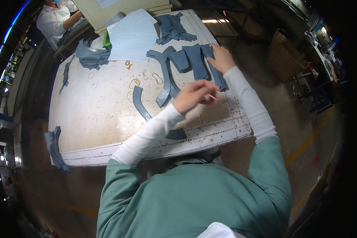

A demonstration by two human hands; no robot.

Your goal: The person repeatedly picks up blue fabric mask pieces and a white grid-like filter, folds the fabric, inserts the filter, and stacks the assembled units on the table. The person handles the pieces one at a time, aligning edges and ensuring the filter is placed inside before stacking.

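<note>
My left hand (195, 95) hovers over the worn cutting board (95, 115), fingers closed on a thin white stick-like tool (212, 96). My right hand (221, 58) lies flat with spread fingers on a row of blue-grey cut pieces (194, 60) at the board's far right. A long curved blue-grey strip (140, 104) lies just left of my left hand, and another curved strip (164, 79) sits between it and the row of pieces.
Several rubber bands (135, 82) lie loose mid-board. A stack of pale striped sheets (133, 35) and more blue-grey pieces (173, 27) sit at the far edge, with scraps (90, 53) at far left. Another person (57, 18) works beyond. A woven basket (283, 57) stands right.
</note>
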